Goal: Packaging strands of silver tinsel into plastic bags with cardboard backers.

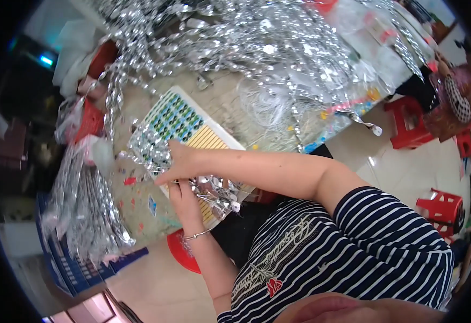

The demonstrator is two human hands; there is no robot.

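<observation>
A bunch of shiny silver foil strips lies across a sheet of stickers with rows of blue-green pictures and a yellow striped part. My right hand reaches over from the right and closes around the bunch, its fingers partly hidden by foil. Just below it, my left hand, with a bracelet at the wrist, grips the same bunch close to the right fingers. Loose foil ends spill out past both hands toward my body. Exactly how the fingertips pinch the strips is hidden.
A large heap of twisted silver foil covers the far table. White string lies tangled right of the sheet. Bagged foil strips hang over the left edge near a blue crate. Red stools and another person are at right.
</observation>
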